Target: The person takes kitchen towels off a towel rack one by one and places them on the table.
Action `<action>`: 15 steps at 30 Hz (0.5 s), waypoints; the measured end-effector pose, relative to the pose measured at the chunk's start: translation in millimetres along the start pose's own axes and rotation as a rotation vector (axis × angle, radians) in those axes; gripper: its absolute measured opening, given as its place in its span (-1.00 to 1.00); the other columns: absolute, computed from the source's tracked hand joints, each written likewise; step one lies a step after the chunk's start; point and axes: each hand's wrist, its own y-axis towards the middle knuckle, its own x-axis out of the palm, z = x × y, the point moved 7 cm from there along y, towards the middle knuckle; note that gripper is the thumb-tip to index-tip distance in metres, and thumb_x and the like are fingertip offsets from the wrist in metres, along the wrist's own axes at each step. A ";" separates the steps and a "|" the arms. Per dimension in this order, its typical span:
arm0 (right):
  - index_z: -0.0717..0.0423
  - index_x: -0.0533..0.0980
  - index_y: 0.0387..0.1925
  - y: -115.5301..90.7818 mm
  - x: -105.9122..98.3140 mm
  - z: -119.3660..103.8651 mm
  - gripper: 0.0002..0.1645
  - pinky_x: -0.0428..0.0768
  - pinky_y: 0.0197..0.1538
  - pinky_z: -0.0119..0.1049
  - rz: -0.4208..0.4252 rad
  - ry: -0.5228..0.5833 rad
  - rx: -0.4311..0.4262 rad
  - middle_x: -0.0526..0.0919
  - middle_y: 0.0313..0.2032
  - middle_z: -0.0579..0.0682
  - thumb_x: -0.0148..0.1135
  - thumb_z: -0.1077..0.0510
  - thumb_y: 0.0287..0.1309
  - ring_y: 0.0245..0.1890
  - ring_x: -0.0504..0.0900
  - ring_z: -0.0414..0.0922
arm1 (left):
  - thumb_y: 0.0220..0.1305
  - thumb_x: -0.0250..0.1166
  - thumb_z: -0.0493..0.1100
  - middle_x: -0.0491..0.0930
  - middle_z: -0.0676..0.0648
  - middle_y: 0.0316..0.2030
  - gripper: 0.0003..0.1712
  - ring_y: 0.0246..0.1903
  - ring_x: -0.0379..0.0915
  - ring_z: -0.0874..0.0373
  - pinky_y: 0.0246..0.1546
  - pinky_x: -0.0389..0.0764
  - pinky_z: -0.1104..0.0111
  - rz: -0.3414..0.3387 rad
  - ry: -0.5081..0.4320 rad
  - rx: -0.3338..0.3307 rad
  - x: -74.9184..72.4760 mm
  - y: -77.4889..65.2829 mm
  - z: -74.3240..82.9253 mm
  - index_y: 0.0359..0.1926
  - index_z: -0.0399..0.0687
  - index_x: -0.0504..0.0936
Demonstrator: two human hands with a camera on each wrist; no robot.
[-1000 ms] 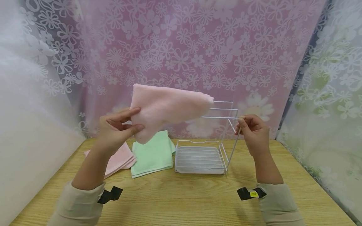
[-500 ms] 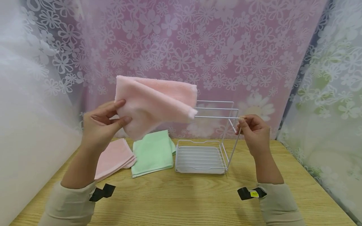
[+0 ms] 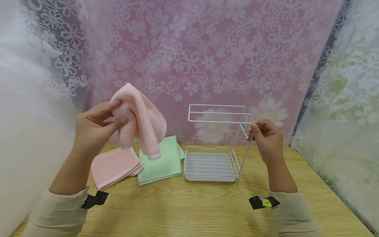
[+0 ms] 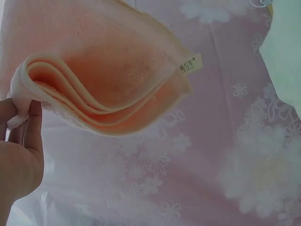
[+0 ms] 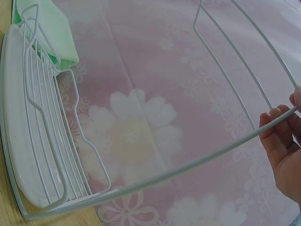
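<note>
A folded pink towel (image 3: pixel 142 121) hangs in the air from my left hand (image 3: pixel 96 126), pinched between thumb and fingers. In the left wrist view the towel's (image 4: pixel 108 70) layers curve outward, and a small printed tag (image 4: pixel 190 63) shows at its far edge. My right hand (image 3: pixel 266 140) grips the upper corner of a white wire rack (image 3: pixel 219 122). The rack has three-sided top bars and a slatted lower shelf (image 3: pixel 210 164) over a white tray (image 5: pixel 19 117). Between the towel and the rack's top bars there is a gap.
Flat on the wooden table (image 3: pixel 177 210) lie another folded pink towel (image 3: pixel 115 166) and, beside it, a folded green towel (image 3: pixel 161 161) just left of the rack. Behind stands a pink flowered curtain (image 3: pixel 207 59), with pale sheets on both sides.
My left hand has moved left, drawing the pink towel off the rack's top bars, which now show bare. The towel droops and folds in on itself. My right hand stays on the rack.
</note>
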 end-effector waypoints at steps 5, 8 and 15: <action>0.58 0.46 -0.23 0.1 -0.4 1.5 -0.81 0.62 -0.40 -0.43 -0.005 -0.001 -0.004 0.54 -0.50 0.22 0.16 0.40 0.28 -0.59 0.56 -0.08 | -0.04 0.30 -0.71 0.68 -0.12 -0.09 -0.45 -0.11 0.65 0.12 -0.18 0.63 0.32 -0.003 0.022 -0.055 -7.5 -5.4 -5.3 0.06 -0.52 0.55; 0.54 0.49 -0.23 0.1 -0.9 1.7 -0.83 0.62 -0.40 -0.43 -0.005 -0.006 0.001 0.54 -0.50 0.23 0.16 0.38 0.29 -0.58 0.56 -0.07 | -0.03 0.32 -0.69 0.68 -0.10 -0.08 -0.45 -0.11 0.65 0.13 -0.19 0.63 0.33 -0.009 0.053 -0.076 -8.9 -9.1 -7.9 0.07 -0.50 0.55; 0.59 0.47 -0.22 -0.2 0.3 0.8 -0.77 0.62 -0.41 -0.41 0.003 -0.007 0.021 0.54 -0.51 0.22 0.18 0.36 0.29 -0.59 0.55 -0.04 | 0.00 0.36 -0.63 0.67 -0.03 -0.07 -0.46 -0.12 0.63 0.19 -0.23 0.64 0.38 -0.031 0.135 -0.134 -7.3 -21.0 -18.5 0.08 -0.42 0.59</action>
